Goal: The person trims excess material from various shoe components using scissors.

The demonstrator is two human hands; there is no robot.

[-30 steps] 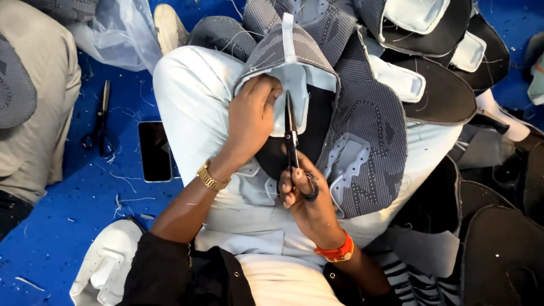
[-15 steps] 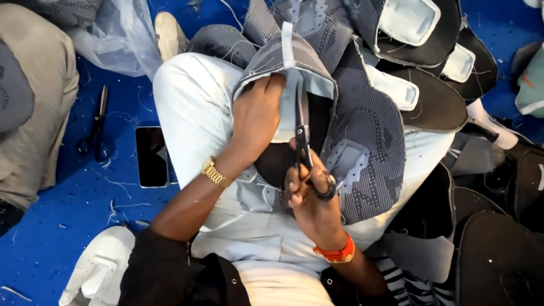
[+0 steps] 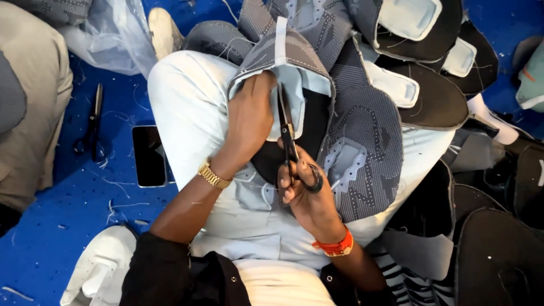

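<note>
Two hands, scissors (image 3: 289, 136), grey shoe upper (image 3: 362, 124)

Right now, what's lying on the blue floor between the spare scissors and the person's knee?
In the head view, a dark phone lies flat on the blue floor, between the spare scissors and the pale trouser leg.

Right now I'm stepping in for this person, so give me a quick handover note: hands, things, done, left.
Left hand: grips the grey knitted shoe upper on the lap, fingers under its light lining.
Right hand: holds small black scissors, blades pointing up at the lining edge.
Nearby: pile of uppers at right; spare scissors and a phone on the blue floor.
Done: cannot tell.
Left: loose threads show on this upper.
</note>
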